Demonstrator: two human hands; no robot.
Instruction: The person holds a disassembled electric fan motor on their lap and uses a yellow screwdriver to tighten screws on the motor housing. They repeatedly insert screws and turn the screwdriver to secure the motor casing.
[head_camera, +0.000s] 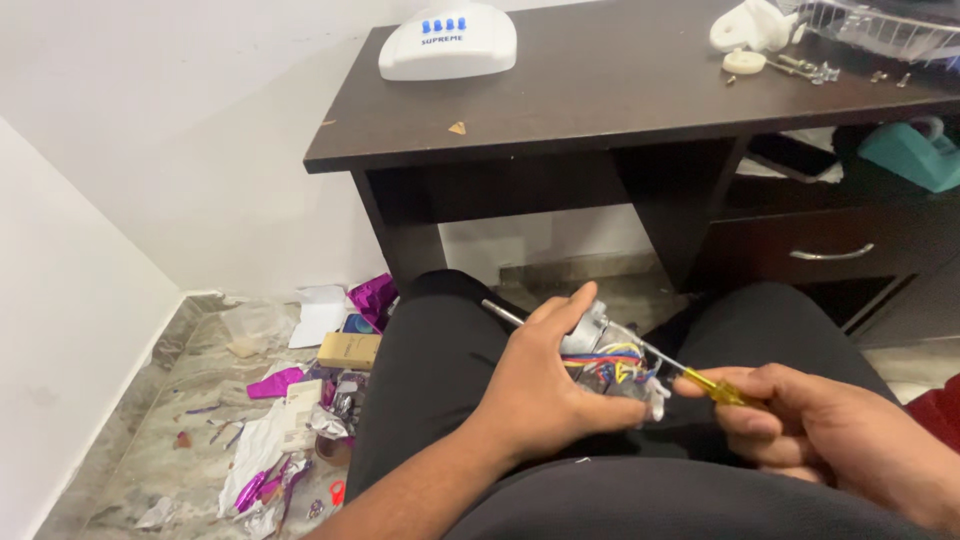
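My left hand (545, 385) grips a small silver motor (590, 335) with a bundle of blue, yellow and red wires (612, 365), held over my lap. My right hand (835, 430) holds a screwdriver with a clear yellow handle (722, 388). Its thin metal shaft (500, 312) runs up and to the left through the motor, and the tip sticks out past my left fingers. Both hands rest above my black trousers (440, 370).
A dark wooden desk (590, 90) stands ahead, bearing a white plastic cover (448, 42), white plastic parts (750, 28), loose screws (815, 70) and a wire guard (880, 28). A drawer (830, 250) sits at right. Purple foil scraps, paper and a small box (348, 350) litter the floor at left.
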